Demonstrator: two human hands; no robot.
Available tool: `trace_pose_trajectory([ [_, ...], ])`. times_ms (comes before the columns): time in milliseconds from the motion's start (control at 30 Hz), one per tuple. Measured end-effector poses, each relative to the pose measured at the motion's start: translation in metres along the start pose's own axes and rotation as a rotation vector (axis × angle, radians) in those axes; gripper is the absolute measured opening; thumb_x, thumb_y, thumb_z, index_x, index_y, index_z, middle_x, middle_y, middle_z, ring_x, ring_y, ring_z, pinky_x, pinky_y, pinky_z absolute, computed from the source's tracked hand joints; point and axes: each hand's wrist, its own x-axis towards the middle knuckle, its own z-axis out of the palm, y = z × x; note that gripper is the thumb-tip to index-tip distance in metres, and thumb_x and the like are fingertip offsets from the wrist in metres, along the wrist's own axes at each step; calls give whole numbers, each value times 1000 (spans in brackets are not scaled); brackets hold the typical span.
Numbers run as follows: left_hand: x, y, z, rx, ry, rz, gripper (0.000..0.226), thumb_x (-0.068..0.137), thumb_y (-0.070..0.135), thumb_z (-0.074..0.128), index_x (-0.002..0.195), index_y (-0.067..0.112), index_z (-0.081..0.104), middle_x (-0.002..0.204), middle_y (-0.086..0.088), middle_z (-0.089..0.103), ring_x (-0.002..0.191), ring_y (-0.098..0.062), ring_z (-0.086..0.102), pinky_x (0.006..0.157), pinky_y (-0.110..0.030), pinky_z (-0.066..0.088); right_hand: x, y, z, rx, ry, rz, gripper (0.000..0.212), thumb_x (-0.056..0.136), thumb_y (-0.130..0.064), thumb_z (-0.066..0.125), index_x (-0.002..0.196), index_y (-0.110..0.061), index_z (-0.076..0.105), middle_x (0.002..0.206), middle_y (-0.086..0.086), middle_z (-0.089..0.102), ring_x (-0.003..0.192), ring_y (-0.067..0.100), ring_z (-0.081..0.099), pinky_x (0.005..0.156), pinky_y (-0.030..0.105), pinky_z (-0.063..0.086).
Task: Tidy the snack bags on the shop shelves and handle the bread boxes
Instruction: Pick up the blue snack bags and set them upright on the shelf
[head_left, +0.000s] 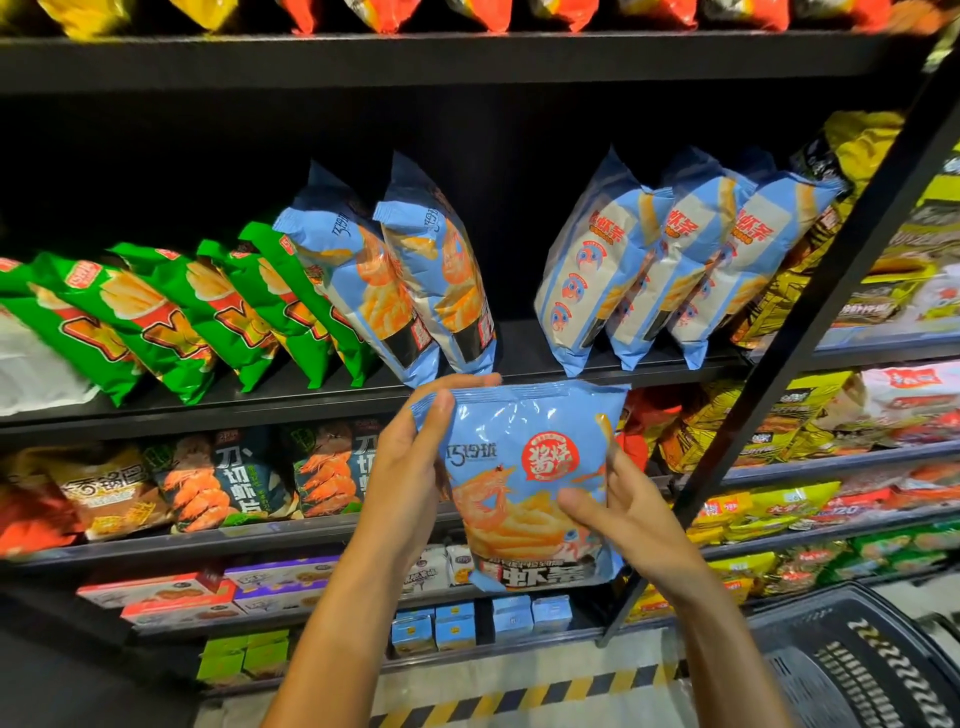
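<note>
Both hands, left hand (410, 470) and right hand (618, 512), clasped the upright blue shrimp-stick bag (524, 483), fingers curled round its sides, just below the shelf gap (514, 343).

A: What stays out of sight?
B: The left hand's (410, 467) fingers sit behind the blue snack bag (524, 483); only the thumb shows in front.
A: And at the edges?
B: The top-row bags (467, 10) are cut off by the upper edge, the black basket (852, 660) by the lower right corner.
A: The far-right shelves?
B: The yellow packs (769, 514) there are blurred, print unreadable.
</note>
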Motion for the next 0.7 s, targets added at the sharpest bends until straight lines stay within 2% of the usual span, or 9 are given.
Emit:
trace_pose_trajectory([
  [67,3,-2,-2,-4,-44,36,28,103,35,54,125,34,70,139,0,66,126,-20,64,92,-34,57,3,-1,0,-13,110,-24,67,85,-40,78,143,-25,51,134,-3,70,126,17,65,103,40,56],
  [133,6,-6,-7,6,-58,0,55,91,55,66,142,36,56,144,6,63,131,-17,61,102,-35,54,5,-3,0,21,241,-43,79,77,-67,77,140,-27,52,132,-4,70,123,16,67,103,40,56],
  [200,7,-10,-12,64,-113,-112,90,67,82,72,141,35,53,142,12,63,132,-11,59,115,-42,44,6,-5,1,66,357,-62,71,81,-71,65,138,-30,54,130,-10,71,121,9,67,106,38,53],
  [267,3,-15,-9,101,-241,-226,105,53,94,67,135,28,57,137,13,65,129,-6,60,117,-39,40,10,-8,0,103,393,-17,77,81,-80,61,141,-33,56,135,-11,69,127,9,64,112,42,47],
  [333,-2,-22,-3,107,-352,-266,101,58,95,60,134,27,56,129,18,70,124,-1,63,113,-34,45,16,-9,0,149,404,55,84,78,-88,58,144,-35,57,140,-10,66,133,14,60,118,49,41],
  [400,-8,-26,3,92,-366,-262,102,56,96,59,134,31,54,125,25,70,121,4,62,108,-30,49,21,-10,0,217,389,96,77,85,-82,54,145,-33,57,142,-6,65,134,18,59,118,52,40],
  [500,-18,-30,4,123,-301,-196,87,74,93,49,141,39,61,147,10,59,140,-10,51,121,-53,32,25,-18,2,250,362,155,66,95,-68,47,142,-24,61,134,0,71,126,19,66,113,47,47],
  [567,-22,-31,1,129,-306,-173,77,80,90,43,139,45,60,153,7,54,145,-14,45,122,-56,27,26,-18,1,256,326,166,60,99,-62,42,139,-22,62,129,0,73,121,17,69,109,43,51],
  [700,-21,-32,0,164,-304,-140,74,83,89,40,140,45,59,153,4,54,144,-18,46,120,-58,29,26,-14,3,272,333,188,60,97,-65,43,140,-27,61,127,-2,74,120,17,69,109,45,51],
])
